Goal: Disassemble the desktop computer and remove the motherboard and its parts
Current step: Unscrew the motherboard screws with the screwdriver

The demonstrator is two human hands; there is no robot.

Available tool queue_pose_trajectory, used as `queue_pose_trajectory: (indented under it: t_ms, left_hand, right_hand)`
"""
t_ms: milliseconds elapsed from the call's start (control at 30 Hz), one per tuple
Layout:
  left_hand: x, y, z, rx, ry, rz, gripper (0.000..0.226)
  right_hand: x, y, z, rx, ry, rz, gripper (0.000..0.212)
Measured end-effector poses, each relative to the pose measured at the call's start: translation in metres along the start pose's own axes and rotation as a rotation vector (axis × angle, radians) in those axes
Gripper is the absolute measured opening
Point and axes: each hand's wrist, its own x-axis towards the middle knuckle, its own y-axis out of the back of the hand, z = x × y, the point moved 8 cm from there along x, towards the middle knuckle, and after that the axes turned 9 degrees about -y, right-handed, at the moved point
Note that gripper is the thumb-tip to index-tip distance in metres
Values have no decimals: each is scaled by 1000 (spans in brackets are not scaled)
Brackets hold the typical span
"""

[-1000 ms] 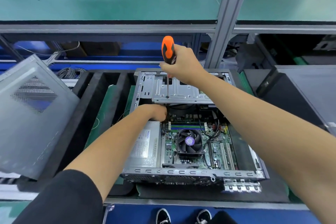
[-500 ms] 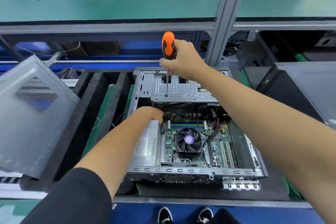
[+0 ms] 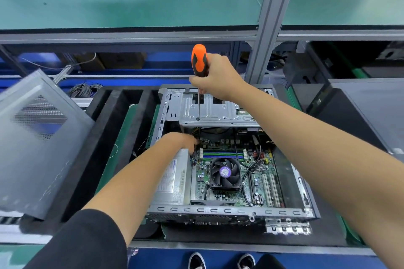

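The left hand (image 3: 183, 141) hides its fingers among cables inside the case (image 3: 229, 212).

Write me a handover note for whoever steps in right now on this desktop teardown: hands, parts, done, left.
Right hand: grips the orange screwdriver upright, tip on a screw in the metal drive cage.
Left hand: reaches into the case by the cables at the motherboard's far left corner; whether it holds anything cannot be seen.
Parts: motherboard, CPU fan and power supply all sit in the case.
Done: side panel is off, leaning at the left.
Left: finish the cage screw, lift the cage, unplug cables, remove the fan and board.
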Motion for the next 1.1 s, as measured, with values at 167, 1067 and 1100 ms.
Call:
queue_pose_trajectory:
  t_ms: [167,1067,1100]
  left_hand:
    - [2,0,-2,-24,-1,9,68]
    - [-87,53,0,-489,-279,308,24]
    - [-89,54,-3,-504,-289,333,24]
  right_hand:
    - [2,-3,0,-1,-4,-15,19]
    - [-6,68,-102,151,252,240,29]
    - [-8,64,-99,129,248,225,29]
